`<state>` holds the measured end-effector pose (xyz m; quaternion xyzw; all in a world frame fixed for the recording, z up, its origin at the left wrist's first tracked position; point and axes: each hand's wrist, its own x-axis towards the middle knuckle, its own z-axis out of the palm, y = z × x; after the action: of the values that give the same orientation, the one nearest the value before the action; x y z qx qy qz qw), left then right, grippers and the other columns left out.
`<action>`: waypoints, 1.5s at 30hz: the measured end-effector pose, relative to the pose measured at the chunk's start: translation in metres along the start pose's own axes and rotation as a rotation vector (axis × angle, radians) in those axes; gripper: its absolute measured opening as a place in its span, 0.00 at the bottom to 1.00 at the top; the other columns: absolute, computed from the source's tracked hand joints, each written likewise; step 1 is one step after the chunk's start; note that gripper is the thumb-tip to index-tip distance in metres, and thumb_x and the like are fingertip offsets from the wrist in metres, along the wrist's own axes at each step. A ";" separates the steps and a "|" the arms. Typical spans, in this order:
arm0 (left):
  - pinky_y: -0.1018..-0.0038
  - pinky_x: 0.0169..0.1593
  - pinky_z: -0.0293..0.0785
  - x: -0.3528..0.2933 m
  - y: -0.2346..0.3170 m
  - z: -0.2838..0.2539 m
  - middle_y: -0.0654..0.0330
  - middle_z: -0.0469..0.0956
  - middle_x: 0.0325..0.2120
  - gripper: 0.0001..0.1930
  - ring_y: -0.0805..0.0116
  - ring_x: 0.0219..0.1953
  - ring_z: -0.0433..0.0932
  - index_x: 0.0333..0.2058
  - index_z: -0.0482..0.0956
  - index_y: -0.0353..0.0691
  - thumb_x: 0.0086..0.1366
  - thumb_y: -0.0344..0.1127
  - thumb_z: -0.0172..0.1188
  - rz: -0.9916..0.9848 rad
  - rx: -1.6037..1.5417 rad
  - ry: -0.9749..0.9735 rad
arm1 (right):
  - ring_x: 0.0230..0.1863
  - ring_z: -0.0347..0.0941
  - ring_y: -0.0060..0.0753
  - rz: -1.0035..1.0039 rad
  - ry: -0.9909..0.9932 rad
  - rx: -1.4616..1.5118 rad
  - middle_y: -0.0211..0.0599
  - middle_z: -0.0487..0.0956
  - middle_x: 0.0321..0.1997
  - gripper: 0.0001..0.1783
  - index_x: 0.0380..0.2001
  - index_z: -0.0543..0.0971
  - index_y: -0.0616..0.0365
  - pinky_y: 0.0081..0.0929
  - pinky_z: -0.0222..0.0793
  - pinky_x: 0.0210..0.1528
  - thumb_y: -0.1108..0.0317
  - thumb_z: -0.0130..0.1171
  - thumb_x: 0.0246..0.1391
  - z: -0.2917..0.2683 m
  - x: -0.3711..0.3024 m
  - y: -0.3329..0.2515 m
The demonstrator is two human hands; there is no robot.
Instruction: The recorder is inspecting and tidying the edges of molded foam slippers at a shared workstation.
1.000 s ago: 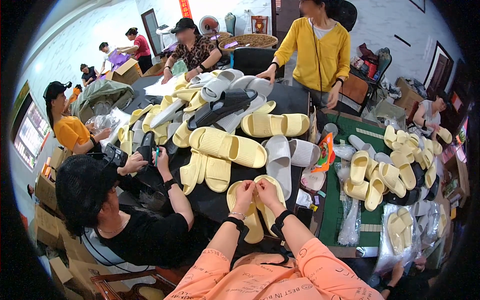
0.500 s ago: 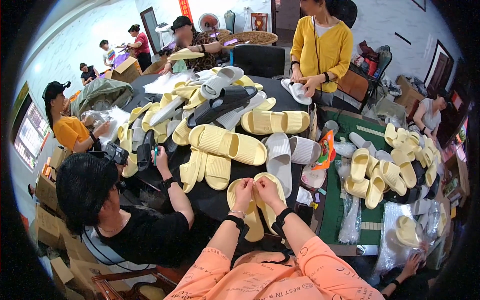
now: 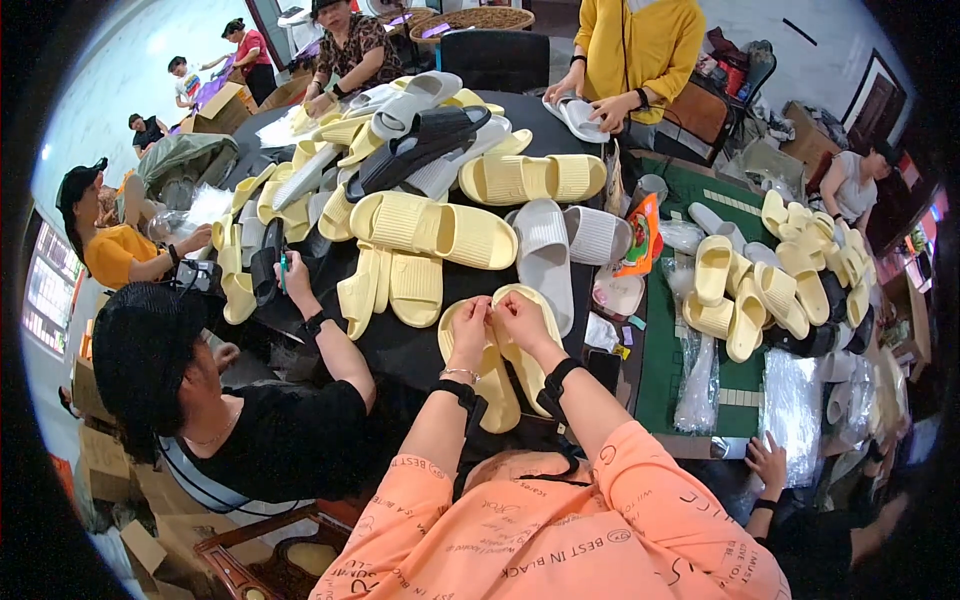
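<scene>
A pair of pale yellow slippers lies at the near edge of the table, a left slipper (image 3: 492,395) and a right slipper (image 3: 533,372), toes pointing away from me. Over their straps my left hand (image 3: 468,328) and my right hand (image 3: 522,320) come together, fingertips pinched close to each other. Whatever is between the fingertips is too small or hidden to make out. Just beyond lie a large yellow slipper (image 3: 435,228) and a grey slipper (image 3: 545,262). A heap of yellow, grey and black slippers fills the table behind.
At my left a co-worker in black (image 3: 280,425) holds a green-handled tool (image 3: 283,272) at a black slipper (image 3: 267,262). Across the table a person in yellow (image 3: 640,60) handles a grey slipper (image 3: 577,117). More slippers and clear plastic bags (image 3: 790,400) cover the green mat (image 3: 665,400) to my right.
The whole scene sits higher in the picture. My hands stay pinched over the same pair. A far co-worker's raised yellow slipper has come down, and a hand at the right has moved to the plastic bags.
</scene>
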<state>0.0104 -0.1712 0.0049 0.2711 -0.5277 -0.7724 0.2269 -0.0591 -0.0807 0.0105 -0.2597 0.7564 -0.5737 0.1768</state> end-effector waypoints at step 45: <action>0.86 0.27 0.63 0.000 -0.003 0.000 0.69 0.71 0.23 0.07 0.83 0.23 0.67 0.33 0.74 0.37 0.60 0.34 0.52 -0.021 0.086 -0.023 | 0.21 0.68 0.18 0.027 -0.002 0.131 0.30 0.72 0.20 0.05 0.22 0.69 0.61 0.16 0.63 0.23 0.73 0.51 0.50 0.005 0.002 0.004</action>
<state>0.0103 -0.1702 0.0024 0.2774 -0.5601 -0.7542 0.2010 -0.0591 -0.0849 0.0050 -0.2376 0.7206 -0.6193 0.2019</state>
